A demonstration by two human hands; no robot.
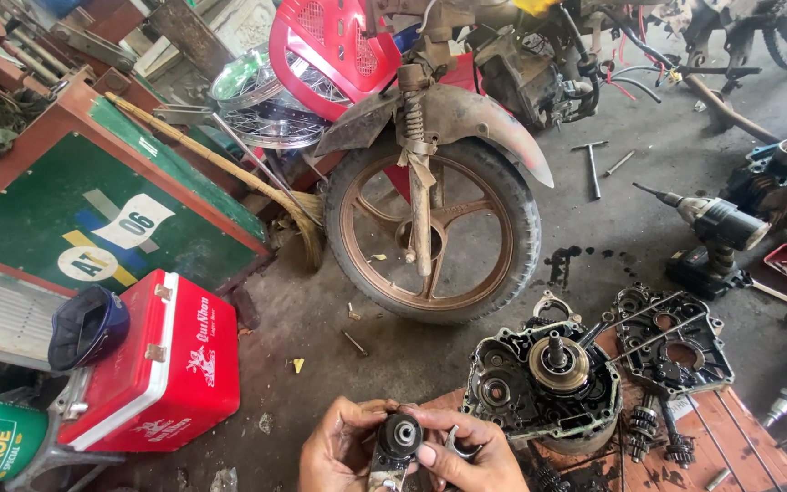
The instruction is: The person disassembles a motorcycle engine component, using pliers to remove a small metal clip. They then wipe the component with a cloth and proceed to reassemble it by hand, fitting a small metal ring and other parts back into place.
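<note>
- Head view: at the bottom centre I see my left hand (343,448) and right hand (466,456) both clasping a small dark round engine part (400,435) between them.
- Just right of my hands sits an open engine case (544,383) on a red-brown board (730,437), with a loose cover (671,342) beside it.
- A motorbike wheel (434,232) stands above, at centre frame.
- A red cooler box (161,364) lies at lower left.
- A cordless drill (717,237) rests on the floor at right.

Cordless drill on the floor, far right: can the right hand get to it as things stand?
Probably not right away. The right hand and left hand both grip a small round black part, and the open engine case sits between them and the cordless drill.
</note>
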